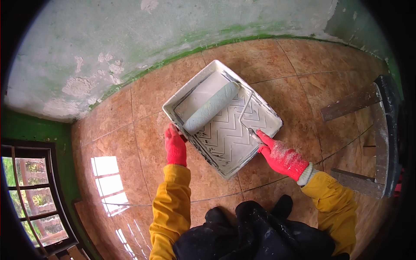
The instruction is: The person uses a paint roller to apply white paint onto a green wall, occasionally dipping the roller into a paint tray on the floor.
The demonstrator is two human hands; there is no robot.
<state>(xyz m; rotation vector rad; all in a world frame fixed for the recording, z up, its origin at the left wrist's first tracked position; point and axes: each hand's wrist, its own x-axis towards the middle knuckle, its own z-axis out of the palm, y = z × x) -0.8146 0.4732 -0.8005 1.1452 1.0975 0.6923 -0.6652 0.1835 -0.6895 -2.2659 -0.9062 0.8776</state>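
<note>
A white plastic paint tray (224, 152) with a ridged zigzag ramp is before me, its inside coated with whitish paint. Across its deep end rests a pale, paint-soaked roller sleeve (211, 109) on a bent wire frame (246, 109). My right hand (282, 157), in a red knit glove dusted with white, grips the roller's paint-smeared handle (255, 136) over the tray's near right edge. At the left side of the tray, my left hand (175, 146), also red-gloved, holds the outer rim; part of its grip is hidden beneath the edge.
A green wall (130, 35) with whitish patches and peeling paint curves beyond the brown tiled floor (113, 130). To the right stands a dark wooden stool or bench (382, 136). A barred window (35, 195) is at left. My knees, in dark clothing (253, 230), are at the bottom.
</note>
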